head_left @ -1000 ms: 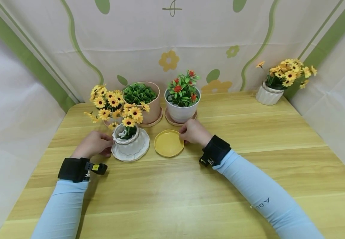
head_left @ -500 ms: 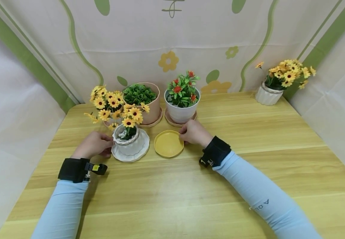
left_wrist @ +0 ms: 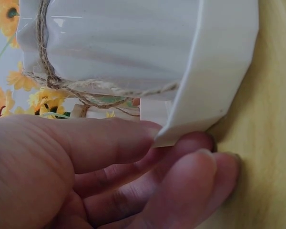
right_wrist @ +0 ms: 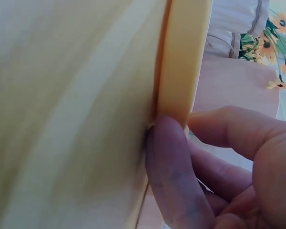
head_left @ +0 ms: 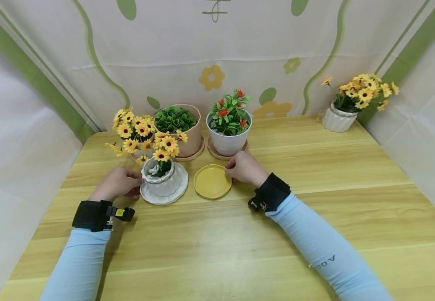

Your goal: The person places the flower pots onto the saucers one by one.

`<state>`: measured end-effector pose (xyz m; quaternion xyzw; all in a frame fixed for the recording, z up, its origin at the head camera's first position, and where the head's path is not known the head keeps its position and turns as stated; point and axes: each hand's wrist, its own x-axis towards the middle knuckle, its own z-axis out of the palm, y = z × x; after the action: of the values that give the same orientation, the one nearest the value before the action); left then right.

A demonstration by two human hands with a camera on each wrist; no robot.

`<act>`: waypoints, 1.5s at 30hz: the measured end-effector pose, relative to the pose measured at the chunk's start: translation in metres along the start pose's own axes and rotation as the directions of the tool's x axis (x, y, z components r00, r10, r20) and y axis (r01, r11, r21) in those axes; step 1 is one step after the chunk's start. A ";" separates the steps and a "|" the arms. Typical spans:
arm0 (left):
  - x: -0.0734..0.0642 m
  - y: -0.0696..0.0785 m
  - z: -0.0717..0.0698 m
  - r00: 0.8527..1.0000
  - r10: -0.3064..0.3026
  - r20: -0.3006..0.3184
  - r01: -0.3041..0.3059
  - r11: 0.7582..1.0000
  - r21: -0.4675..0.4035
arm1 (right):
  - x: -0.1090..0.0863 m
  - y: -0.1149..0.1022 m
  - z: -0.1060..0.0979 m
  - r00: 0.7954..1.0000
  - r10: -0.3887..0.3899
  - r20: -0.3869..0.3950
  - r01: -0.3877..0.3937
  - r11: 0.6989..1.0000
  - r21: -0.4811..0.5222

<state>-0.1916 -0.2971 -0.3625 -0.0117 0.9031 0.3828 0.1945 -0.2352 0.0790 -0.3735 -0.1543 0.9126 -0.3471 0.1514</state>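
My left hand (head_left: 117, 183) pinches the left rim of a white scalloped saucer (head_left: 181, 184), thumb on top and fingertips below in the left wrist view. On that saucer stands a white pot (left_wrist: 119, 43) of yellow daisies (head_left: 167, 144), with twine (left_wrist: 148, 90) tied round it. My right hand (head_left: 246, 168) pinches the right rim of a shallow yellow saucer (head_left: 213, 181). In the right wrist view the thumb and a finger meet at its wall (right_wrist: 183, 57), close to the tabletop. The yellow saucer holds nothing and lies just right of the white one.
Behind the saucers stand a pink pot (head_left: 193, 136) of green leaves, a light grey pot (head_left: 228, 143) of red flowers on a pink saucer (head_left: 213, 151), and more yellow daisies (head_left: 131, 129). Another white daisy pot (head_left: 339, 119) stands at the table's (head_left: 315, 234) far right corner.
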 end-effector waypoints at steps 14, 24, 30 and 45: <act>-0.002 0.000 0.000 1.000 0.005 -0.008 -0.005 1.000 0.013 | -0.004 -0.005 -0.015 0.995 -0.099 0.002 0.098 0.988 -0.120; -0.001 0.002 0.000 1.000 0.005 -0.010 -0.005 1.000 0.014 | -0.009 0.003 -0.045 0.990 -0.127 -0.064 0.110 0.970 -0.217; -0.003 0.003 0.000 1.000 0.001 -0.006 -0.001 1.000 0.004 | -0.016 0.015 -0.063 0.994 -0.059 -0.088 0.045 0.987 -0.152; -0.002 0.003 0.002 1.000 -0.010 -0.003 0.010 1.000 -0.008 | -0.027 0.056 -0.112 0.981 0.090 -0.170 -0.100 0.994 -0.053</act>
<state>-0.1893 -0.2936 -0.3606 -0.0177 0.9017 0.3854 0.1951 -0.2638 0.1949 -0.3278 -0.0853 0.9385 -0.3233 0.0856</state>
